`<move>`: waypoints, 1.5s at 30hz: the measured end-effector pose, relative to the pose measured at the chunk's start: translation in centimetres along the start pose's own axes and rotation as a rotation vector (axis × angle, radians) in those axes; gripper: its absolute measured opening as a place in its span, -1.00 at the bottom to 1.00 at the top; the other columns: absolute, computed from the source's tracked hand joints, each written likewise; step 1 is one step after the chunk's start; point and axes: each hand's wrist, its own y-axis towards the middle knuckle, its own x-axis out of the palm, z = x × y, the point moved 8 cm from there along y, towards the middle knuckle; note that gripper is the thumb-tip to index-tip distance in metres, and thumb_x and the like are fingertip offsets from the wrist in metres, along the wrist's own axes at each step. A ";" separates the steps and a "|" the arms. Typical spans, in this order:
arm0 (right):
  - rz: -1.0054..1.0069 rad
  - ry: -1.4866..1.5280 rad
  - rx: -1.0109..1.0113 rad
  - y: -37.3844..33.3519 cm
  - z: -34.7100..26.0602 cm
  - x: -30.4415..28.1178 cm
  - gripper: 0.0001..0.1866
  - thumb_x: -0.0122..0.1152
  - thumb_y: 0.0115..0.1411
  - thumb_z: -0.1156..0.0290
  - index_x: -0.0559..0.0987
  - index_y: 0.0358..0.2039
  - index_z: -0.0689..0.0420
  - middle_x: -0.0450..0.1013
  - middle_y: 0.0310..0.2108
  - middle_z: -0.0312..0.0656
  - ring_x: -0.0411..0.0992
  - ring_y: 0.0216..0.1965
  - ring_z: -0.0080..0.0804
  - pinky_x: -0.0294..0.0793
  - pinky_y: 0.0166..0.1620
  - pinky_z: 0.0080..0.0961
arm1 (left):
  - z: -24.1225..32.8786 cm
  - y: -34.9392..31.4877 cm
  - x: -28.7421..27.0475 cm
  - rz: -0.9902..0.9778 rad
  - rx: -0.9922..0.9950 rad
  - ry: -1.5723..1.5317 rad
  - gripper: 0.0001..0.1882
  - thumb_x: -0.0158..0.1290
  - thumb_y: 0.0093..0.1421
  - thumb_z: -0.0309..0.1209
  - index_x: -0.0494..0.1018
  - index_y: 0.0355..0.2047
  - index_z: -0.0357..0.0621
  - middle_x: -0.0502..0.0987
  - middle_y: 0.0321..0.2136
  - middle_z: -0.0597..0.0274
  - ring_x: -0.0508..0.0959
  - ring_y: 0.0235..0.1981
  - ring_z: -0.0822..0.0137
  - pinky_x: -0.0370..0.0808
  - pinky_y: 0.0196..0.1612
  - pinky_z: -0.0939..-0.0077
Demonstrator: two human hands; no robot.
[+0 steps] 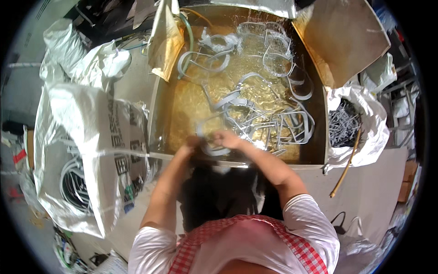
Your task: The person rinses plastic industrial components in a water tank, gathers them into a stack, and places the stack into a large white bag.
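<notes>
Both hands are low over the near edge of the tank, a little apart, with a pale grey curved strip (214, 151) between them. The left hand (194, 142) is dark and smeared by blur, so I cannot tell whether its fingers are closed on the strip. The right hand (226, 138) has its fingers drawn in toward the same strip — whether they grip it or only touch it, I cannot make out.

The strip sits just inside the near rim of a wide metal tank (242, 163) holding shallow water over a yellowish bottom. Just beyond the right hand lies a tangled heap of thin grey sticks (255, 125), and farther in are bent loops (207, 68), some of them overlapping. Water splashes among the loops on the far right side, and a green hose (189, 39) hangs over the far left corner.

Outside the tank, to the person's left, a big white sack (75, 114) gapes open with coiled strips (75, 182) inside. To the right stands another white bag (372, 144), packed with short grey pieces (343, 123) — a brown rod (346, 166) leans out over its front. The person wears a red checked apron (187, 255) over a white shirt.
</notes>
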 end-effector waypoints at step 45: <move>0.572 0.798 -0.068 -5.2 -1.7 -14.2 -0.21 -0.47 0.17 -0.25 0.23 0.10 0.20 0.21 0.07 -0.07 0.17 0.06 -0.26 0.16 0.11 -0.34 | 16.5 12.3 -33.0 0.508 -0.346 -1.819 -0.63 -0.15 0.24 -0.30 0.30 -0.04 -0.30 0.45 -0.22 0.12 0.45 -0.21 0.34 0.37 -0.15 0.51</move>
